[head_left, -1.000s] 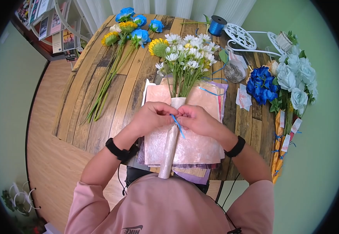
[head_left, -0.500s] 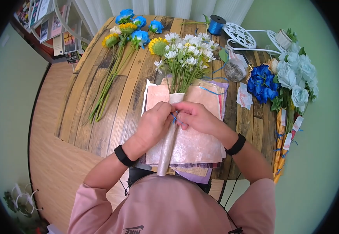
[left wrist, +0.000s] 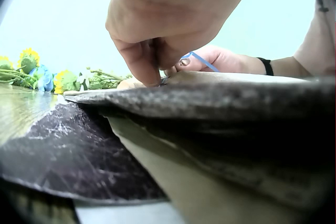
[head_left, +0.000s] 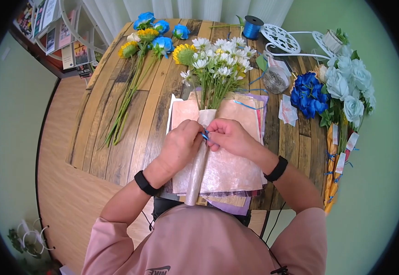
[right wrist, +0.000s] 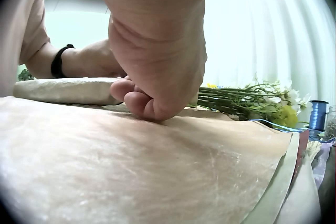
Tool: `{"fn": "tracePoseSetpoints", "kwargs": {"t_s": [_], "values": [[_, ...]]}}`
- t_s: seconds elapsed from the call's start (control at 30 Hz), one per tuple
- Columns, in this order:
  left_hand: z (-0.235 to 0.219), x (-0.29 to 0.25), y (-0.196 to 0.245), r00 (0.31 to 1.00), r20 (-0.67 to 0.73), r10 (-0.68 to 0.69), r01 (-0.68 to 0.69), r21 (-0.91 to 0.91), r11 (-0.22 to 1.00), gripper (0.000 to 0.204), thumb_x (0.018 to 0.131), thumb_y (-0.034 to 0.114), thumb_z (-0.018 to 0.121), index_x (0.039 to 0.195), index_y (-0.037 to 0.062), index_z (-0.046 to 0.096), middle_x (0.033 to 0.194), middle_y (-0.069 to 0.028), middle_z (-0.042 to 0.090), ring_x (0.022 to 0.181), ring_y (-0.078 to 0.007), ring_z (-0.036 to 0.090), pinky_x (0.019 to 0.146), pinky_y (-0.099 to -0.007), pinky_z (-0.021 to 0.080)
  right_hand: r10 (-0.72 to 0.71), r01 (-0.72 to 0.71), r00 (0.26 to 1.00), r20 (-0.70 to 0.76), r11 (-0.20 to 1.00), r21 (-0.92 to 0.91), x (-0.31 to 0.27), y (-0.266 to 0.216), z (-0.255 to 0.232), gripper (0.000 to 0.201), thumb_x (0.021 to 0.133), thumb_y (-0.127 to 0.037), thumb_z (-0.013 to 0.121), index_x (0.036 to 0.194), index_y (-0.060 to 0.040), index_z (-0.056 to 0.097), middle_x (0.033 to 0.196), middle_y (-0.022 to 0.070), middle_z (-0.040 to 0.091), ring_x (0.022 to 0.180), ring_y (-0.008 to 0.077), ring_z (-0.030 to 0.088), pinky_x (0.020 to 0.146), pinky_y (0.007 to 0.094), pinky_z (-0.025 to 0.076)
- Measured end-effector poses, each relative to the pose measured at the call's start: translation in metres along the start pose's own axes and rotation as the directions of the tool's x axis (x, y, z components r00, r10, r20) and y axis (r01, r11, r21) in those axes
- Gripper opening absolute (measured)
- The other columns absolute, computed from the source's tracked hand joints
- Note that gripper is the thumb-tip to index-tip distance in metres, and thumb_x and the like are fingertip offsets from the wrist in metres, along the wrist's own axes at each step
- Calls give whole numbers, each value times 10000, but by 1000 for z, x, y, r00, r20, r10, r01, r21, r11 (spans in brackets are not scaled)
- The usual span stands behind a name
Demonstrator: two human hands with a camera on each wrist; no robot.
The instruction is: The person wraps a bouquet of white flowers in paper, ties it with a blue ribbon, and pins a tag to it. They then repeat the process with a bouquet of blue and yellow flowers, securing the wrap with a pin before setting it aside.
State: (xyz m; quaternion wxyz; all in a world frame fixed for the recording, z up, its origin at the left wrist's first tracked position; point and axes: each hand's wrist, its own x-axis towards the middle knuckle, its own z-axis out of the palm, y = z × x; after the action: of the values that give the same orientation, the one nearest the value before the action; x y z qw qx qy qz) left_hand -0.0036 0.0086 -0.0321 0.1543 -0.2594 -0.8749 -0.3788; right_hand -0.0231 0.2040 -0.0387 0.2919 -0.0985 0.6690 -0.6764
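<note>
A bunch of white daisies (head_left: 222, 62) has its stems rolled in a pale paper tube (head_left: 194, 181), which lies along a stack of pinkish wrapping paper (head_left: 233, 172). Over the tube's upper part my left hand (head_left: 181, 143) pinches a thin blue ribbon (head_left: 205, 135). My right hand (head_left: 232, 137) meets it from the other side and pinches the ribbon too, with its remaining fingers curled. In the left wrist view a loop of blue ribbon (left wrist: 203, 61) shows beside the right thumb. The right wrist view has the right hand (right wrist: 157, 61) low over the paper, hiding the ribbon.
Blue roses (head_left: 163, 46) and sunflowers (head_left: 128, 49) lie at the table's left. A blue ribbon spool (head_left: 253, 27), a white metal stand (head_left: 282, 39) and a clear roll (head_left: 275, 80) are at the back right. Wrapped bouquets with pale roses (head_left: 346, 87) lie along the right edge.
The left hand has turned over so its back shows, and the ribbon's hanging end has been drawn up between the fingers. The two hands stay close together over the tube.
</note>
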Motion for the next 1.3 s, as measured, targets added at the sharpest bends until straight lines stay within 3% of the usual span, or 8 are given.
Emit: {"fn": "tracePoseSetpoints", "kwargs": {"t_s": [0.3,0.4,0.5,0.57,0.6,0.8,1.17,1.3], "values": [[-7,6,-9,1000,13,-28,29,-27,999,141,761,3,697,889,25,640,816,-137,655,731,-328,662,640,-392,538,23,-24,999,-31,999,-36,1,3,0,98,948,-94,568,968,-8,610,810,37,639,694,97,612,618,224,520],[-3,6,-8,1000,-29,5,-3,62,998,127,772,12,687,882,37,628,805,-129,644,721,-327,656,627,-396,537,-14,20,992,122,999,-46,2,7,-2,106,952,-95,562,961,1,608,800,32,626,675,86,589,593,223,491],[-2,6,-7,998,-52,38,-34,79,996,120,786,17,673,883,51,612,807,-122,627,715,-327,648,618,-402,534,8,-6,999,38,999,-47,1,1,3,103,953,-82,554,969,12,594,792,26,612,656,78,558,573,226,461],[-2,5,-8,998,-46,42,-38,77,996,128,788,10,669,893,53,608,816,-119,623,713,-325,646,616,-402,534,-104,118,978,-181,991,68,5,-1,2,123,963,-53,536,1052,6,596,835,23,627,689,80,563,607,221,468],[-1,5,-8,997,-46,55,-52,71,996,133,793,6,663,901,53,603,826,-118,619,712,-327,643,614,-404,533,-103,117,978,-181,991,70,6,-3,0,123,963,-53,536,1052,6,596,835,23,627,689,80,563,607,221,468],[-1,4,-6,999,-34,41,-39,62,997,162,778,-46,635,918,29,605,852,-123,638,764,-322,651,652,-405,537,-3,3,999,38,1000,4,10,-12,2,225,934,-54,574,1137,38,606,814,36,626,641,69,552,570,226,462],[-4,5,-4,997,-60,55,-50,92,995,135,785,10,656,899,49,594,809,-115,620,741,-312,646,643,-398,540,-28,-5,984,-175,983,-185,10,-5,13,90,913,-72,614,877,6,587,731,28,642,627,88,603,546,235,479],[0,3,-4,999,-42,0,6,138,990,139,799,28,645,922,53,586,830,-123,622,727,-325,646,625,-410,539,-25,18,988,-154,999,-46,9,-2,12,80,913,-63,611,900,2,568,760,47,640,639,106,613,564,250,506]]}}
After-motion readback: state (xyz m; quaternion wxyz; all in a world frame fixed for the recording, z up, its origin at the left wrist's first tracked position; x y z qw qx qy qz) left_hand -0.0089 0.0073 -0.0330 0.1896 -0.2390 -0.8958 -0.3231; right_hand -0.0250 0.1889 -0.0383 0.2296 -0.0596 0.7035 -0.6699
